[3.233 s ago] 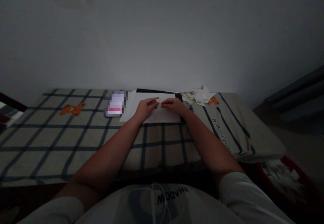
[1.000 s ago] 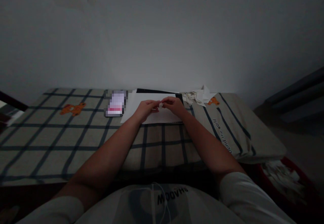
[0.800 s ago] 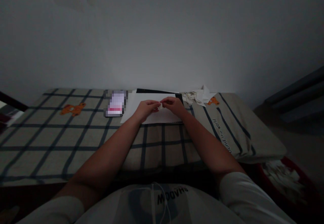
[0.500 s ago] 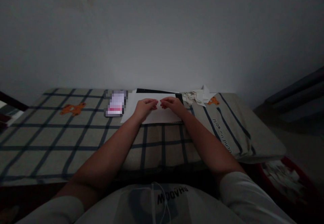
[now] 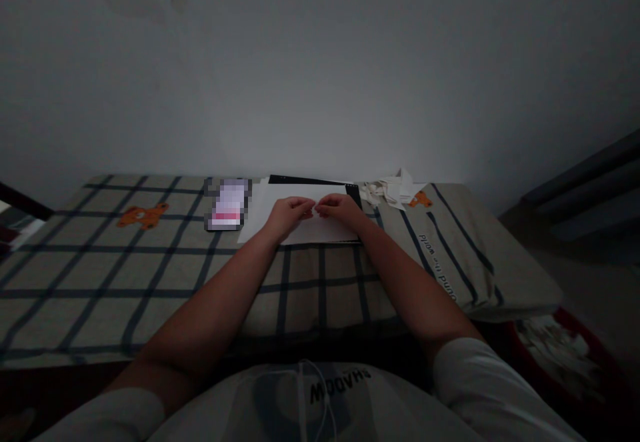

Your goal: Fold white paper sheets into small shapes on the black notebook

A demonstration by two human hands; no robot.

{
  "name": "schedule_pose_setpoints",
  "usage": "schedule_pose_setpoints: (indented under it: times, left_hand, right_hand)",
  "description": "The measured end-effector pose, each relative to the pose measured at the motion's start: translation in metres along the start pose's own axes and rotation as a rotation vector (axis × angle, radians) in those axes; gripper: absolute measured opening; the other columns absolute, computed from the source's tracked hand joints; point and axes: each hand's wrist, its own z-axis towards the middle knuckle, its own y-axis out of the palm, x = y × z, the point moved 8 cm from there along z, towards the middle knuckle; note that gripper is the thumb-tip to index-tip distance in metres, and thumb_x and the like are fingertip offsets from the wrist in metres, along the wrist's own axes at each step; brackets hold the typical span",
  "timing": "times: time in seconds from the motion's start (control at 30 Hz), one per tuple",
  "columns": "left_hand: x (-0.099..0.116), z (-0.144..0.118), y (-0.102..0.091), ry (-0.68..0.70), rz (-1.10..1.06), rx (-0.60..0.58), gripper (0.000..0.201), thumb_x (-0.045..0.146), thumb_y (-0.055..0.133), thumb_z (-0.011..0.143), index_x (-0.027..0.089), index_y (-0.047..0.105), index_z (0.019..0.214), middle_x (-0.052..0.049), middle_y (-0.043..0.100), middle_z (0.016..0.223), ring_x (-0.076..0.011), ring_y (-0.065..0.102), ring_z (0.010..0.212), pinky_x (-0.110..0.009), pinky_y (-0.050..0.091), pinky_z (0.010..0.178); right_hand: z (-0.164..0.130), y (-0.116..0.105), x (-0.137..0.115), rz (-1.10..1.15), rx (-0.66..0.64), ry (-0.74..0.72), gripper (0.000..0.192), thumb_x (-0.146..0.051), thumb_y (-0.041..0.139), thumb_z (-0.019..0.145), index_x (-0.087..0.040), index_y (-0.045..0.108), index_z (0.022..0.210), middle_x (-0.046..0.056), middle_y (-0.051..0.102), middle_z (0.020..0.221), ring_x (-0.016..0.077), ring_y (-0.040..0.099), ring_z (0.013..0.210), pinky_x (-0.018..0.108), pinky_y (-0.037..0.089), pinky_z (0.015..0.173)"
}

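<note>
My left hand [image 5: 290, 215] and my right hand [image 5: 340, 210] meet fingertip to fingertip above a white sheet of paper [image 5: 325, 232]. Both are closed in a pinch, thumb against fingers. Whatever they pinch, if anything, is too small and dark to make out; it may blend with the white behind. Under the sheet lies a black notebook or folder [image 5: 354, 194], its dark edges showing at the back and right. Right of it is a loose heap of folded or torn white paper strips [image 5: 393, 190].
A phone [image 5: 230, 203] with a blurred, lit screen lies left of the paper. Plaid cloth [image 5: 175, 275] with bear prints covers the table, which stands against a grey wall [image 5: 320, 82]. On the floor at right is a red bin [image 5: 515, 342] full of paper scraps [image 5: 555, 349].
My fingertips have come slightly closer together and a little lower over the paper. The other things look the same.
</note>
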Motion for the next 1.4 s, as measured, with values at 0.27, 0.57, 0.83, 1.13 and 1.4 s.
schedule_pose_setpoints:
  times: [0.27, 0.57, 0.83, 1.13, 1.4]
  left_hand:
    - [0.002, 0.0, 0.003, 0.042, 0.004, -0.04, 0.029, 0.039, 0.072, 0.064, 0.015, 0.07, 0.082, -0.004, 0.067, 0.075, -0.0128, 0.061, 0.069, -0.03, 0.05, 0.074]
    - [0.009, -0.001, -0.004, 0.075, 0.072, 0.017, 0.034, 0.042, 0.073, 0.063, 0.015, 0.07, 0.082, -0.005, 0.068, 0.076, -0.0145, 0.061, 0.07, -0.031, 0.049, 0.073]
    - [0.012, -0.004, -0.002, 0.05, 0.006, 0.033, 0.033, 0.039, 0.076, 0.061, 0.015, 0.07, 0.083, -0.005, 0.068, 0.075, -0.0139, 0.061, 0.068, -0.031, 0.05, 0.072]
    - [0.009, -0.002, -0.004, 0.062, 0.077, 0.019, 0.035, 0.042, 0.074, 0.063, 0.014, 0.071, 0.083, -0.007, 0.069, 0.077, -0.0155, 0.062, 0.07, -0.031, 0.05, 0.072]
    - [0.006, -0.003, 0.0, 0.024, 0.007, -0.004, 0.038, 0.04, 0.075, 0.061, 0.014, 0.07, 0.089, -0.008, 0.07, 0.083, -0.0146, 0.062, 0.069, -0.032, 0.051, 0.074]
  right_hand:
    - [-0.002, 0.0, -0.006, -0.032, -0.013, -0.026, 0.029, -0.043, 0.065, 0.07, -0.015, 0.063, 0.076, 0.001, 0.063, 0.066, 0.0105, 0.055, 0.061, 0.025, 0.043, 0.061]
    - [-0.001, -0.003, -0.006, 0.088, 0.021, -0.02, 0.031, -0.04, 0.07, 0.066, -0.015, 0.062, 0.084, 0.002, 0.066, 0.073, 0.0122, 0.059, 0.067, 0.027, 0.047, 0.066]
    - [-0.002, -0.007, -0.013, 0.074, 0.07, -0.074, 0.026, -0.038, 0.067, 0.07, -0.015, 0.065, 0.082, 0.003, 0.067, 0.073, 0.0129, 0.061, 0.068, 0.028, 0.048, 0.068]
    - [-0.003, -0.004, -0.015, 0.063, 0.073, -0.105, 0.024, -0.037, 0.066, 0.071, -0.016, 0.064, 0.081, 0.002, 0.066, 0.071, 0.0124, 0.059, 0.065, 0.028, 0.047, 0.067]
    - [-0.003, -0.005, -0.018, 0.074, 0.089, -0.115, 0.023, -0.037, 0.064, 0.073, -0.015, 0.063, 0.08, 0.001, 0.064, 0.068, 0.0114, 0.058, 0.064, 0.026, 0.046, 0.066]
